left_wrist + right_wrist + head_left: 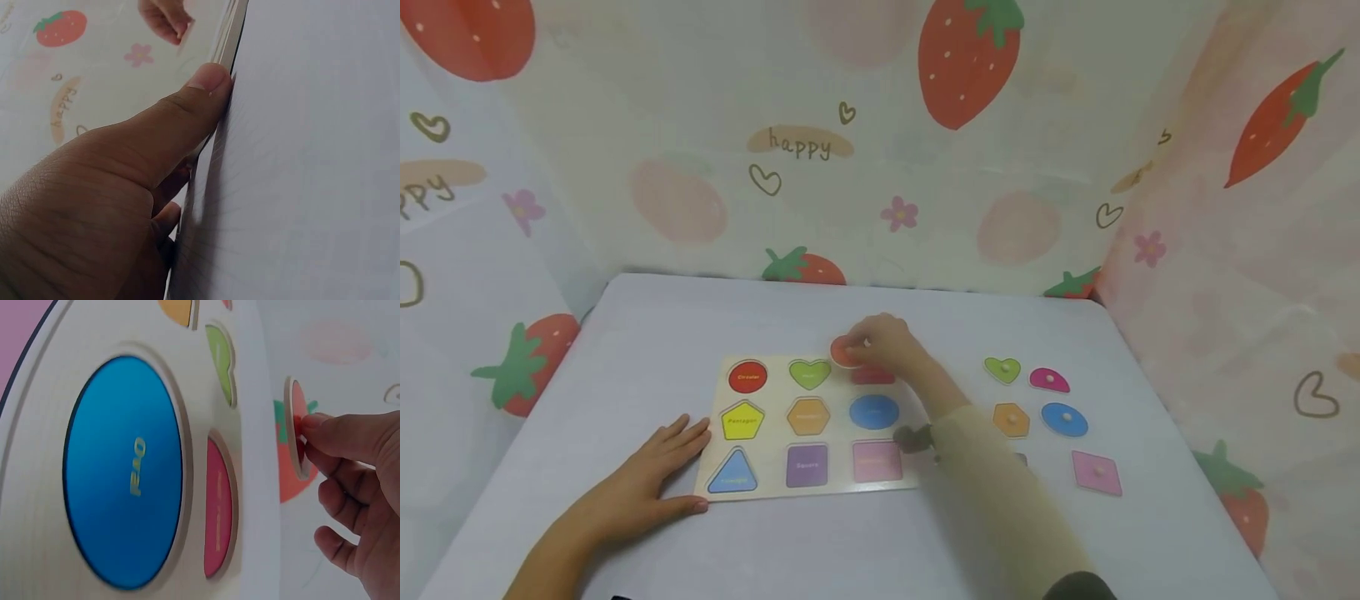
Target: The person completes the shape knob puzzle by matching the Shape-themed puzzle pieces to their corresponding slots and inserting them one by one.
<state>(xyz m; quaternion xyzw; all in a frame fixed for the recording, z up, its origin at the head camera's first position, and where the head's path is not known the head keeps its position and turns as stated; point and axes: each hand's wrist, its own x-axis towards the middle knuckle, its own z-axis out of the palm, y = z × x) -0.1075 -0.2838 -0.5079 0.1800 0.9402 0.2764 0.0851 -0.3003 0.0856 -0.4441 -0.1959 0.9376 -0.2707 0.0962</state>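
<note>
"Left hand (651,479) first: fingers loosely spread, thumb at the near left corner of the board (771,433), probably steadying it."

"How many places does it have?"

"Nine, one of each: circle space (748,377), heart space (810,375) and half-round space (872,377) in the far row; pentagon space (742,422), hexagon space (808,417), oval space (874,412); triangle space (732,477), square space (807,467), rectangle space (877,461)."

"And the right hand (883,343)?"

"Thumb and finger pinch one red round piece (839,353) by the board's far edge, tilted up and apart from it. I'd call this step fitting the circle. Next calls for bringing it left over the circle space, then laying it flat."

"What lies farther right?"

"Six loose pieces that I can count: one green heart (996,367), one orange hexagon (1009,422), one greyish piece (1022,458) (mostly behind the sleeve (1000,492), so I can't tell its shape, or whether more hide there), one pink half-round (1049,385), one blue oval (1064,425), one pink rectangle (1097,483)."
</note>
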